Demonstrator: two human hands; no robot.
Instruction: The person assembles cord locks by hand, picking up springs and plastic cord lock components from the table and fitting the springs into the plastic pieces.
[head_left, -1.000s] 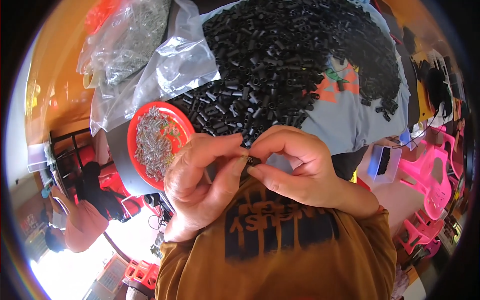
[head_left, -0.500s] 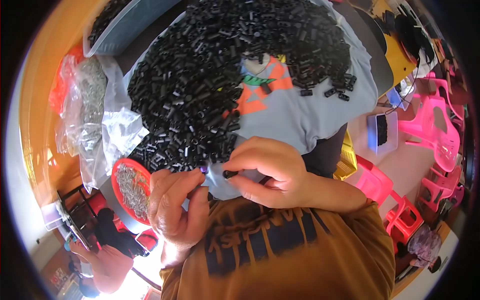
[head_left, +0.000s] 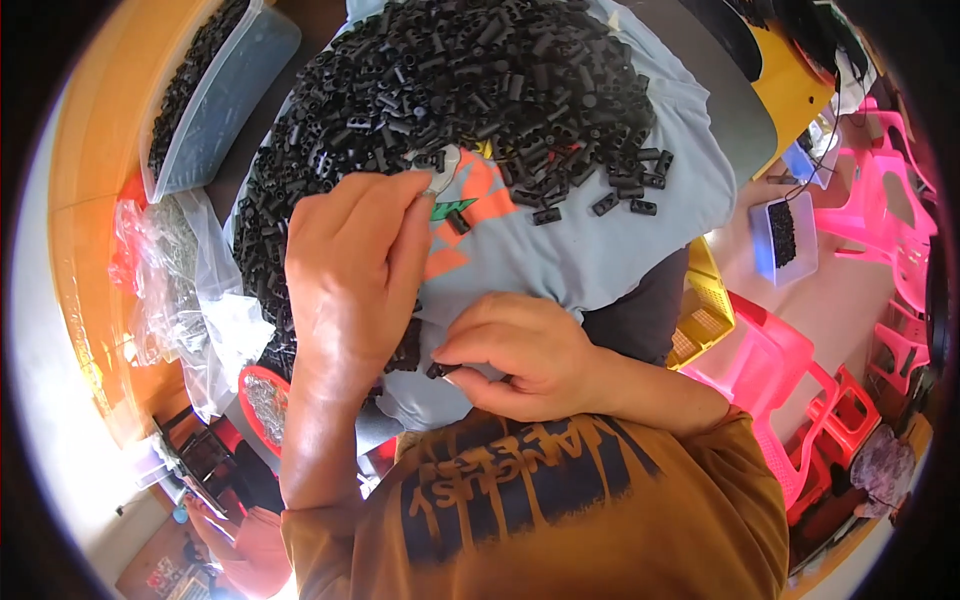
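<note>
My left hand (head_left: pixel 350 265) reaches forward over a heap of small black plastic tube-like parts (head_left: pixel 370 100), its back turned up. Thumb and fingers come together at the tips; whether something is between them is hidden. Just beyond the fingertips is one black part (head_left: pixel 430 160). Close to my body, my right hand (head_left: pixel 520 358) pinches a small dark part (head_left: pixel 438 370) between thumb and index finger. Beneath the heap spreads a light blue cloth (head_left: pixel 540 265) with an orange and green print.
A clear bin (head_left: pixel 225 110) of black parts stands at the far left. Plastic bags (head_left: pixel 215 310) and a red bowl (head_left: pixel 265 405) of thin silvery pieces lie at left. On the right are a yellow crate (head_left: pixel 705 300), a small clear box (head_left: pixel 785 240) and pink chairs (head_left: pixel 765 355). Another person (head_left: pixel 250 550) sits lower left.
My left hand has moved away from the right one, forward over the heap. The right hand stays near my body with its dark part. The whole view has shifted slightly.
</note>
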